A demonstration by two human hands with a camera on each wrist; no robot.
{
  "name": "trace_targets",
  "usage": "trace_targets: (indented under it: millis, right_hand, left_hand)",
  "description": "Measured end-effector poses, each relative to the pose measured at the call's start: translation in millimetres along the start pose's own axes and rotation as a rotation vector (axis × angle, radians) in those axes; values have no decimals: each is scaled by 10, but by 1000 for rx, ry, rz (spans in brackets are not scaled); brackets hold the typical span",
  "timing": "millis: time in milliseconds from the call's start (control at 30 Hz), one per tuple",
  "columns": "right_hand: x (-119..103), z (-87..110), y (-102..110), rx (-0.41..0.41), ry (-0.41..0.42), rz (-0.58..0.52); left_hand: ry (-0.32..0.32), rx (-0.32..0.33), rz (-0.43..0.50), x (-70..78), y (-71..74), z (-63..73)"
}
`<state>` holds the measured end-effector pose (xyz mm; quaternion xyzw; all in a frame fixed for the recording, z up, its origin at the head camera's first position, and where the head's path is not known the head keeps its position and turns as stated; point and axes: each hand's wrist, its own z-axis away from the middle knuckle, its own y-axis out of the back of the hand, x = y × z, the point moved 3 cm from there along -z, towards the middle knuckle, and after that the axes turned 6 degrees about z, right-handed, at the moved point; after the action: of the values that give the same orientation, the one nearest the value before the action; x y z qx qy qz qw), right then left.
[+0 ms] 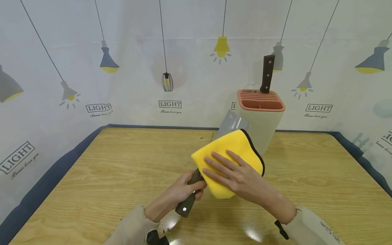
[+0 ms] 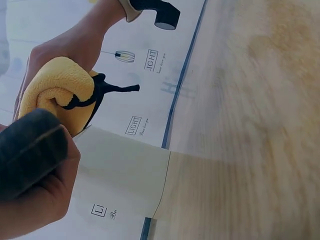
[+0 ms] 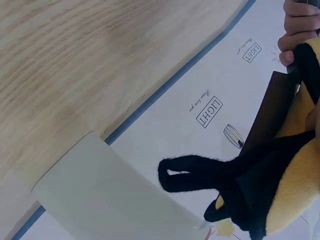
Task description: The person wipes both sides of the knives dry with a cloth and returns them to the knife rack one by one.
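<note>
My left hand [image 1: 186,189] grips the dark riveted handle [image 1: 185,206] of a cleaver, whose broad metal blade [image 1: 231,123] points away toward the upper right. A folded yellow cloth [image 1: 245,143] with black edging covers much of the blade. Spread across the top of that cloth are the fingers of my right hand [image 1: 235,173], while its thumb is hidden from above. From the right wrist, the cloth's black loop [image 3: 190,172] hangs down and the blade [image 3: 272,110] shows dark beside it. The left wrist view shows the cloth [image 2: 60,80] rolled over in a fold.
Just beyond the blade stands a pale knife block [image 1: 260,126] with an orange slotted top. A second dark-handled knife [image 1: 267,73] is upright in it. The wooden table [image 1: 122,163] ends at a backdrop [image 1: 134,68] printed with hanging lamps.
</note>
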<state>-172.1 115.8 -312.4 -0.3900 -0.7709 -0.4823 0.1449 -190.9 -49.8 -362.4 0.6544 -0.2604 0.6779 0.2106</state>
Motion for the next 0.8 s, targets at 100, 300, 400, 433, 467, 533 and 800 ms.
trace_targets:
  millis: [100,300,400,433,467,533,800]
  right_hand:
    - [12,-2,4,-6,-1,7]
    - [62,6,-6,-35,-14,33]
    - [91,12,-15,-53,-35,36]
    - [99,12,-16,-58,-42,42]
    - [108,11,-18,-60,-50,47]
    - [127,10,-23,-62,-68,60]
    - [220,20,-51,-75,-136,67]
  left_hand:
    - [4,17,-36,4,0,-3]
    - [14,54,-94,5,-6,-11]
    - [-3,49,-119,7,-4,-7]
    - [-9,46,-126,7,-3,-6]
    - [-17,42,-134,7,-3,-4]
    - [-34,37,-154,9,-3,-1]
    - [-56,44,-182,13,-2,5]
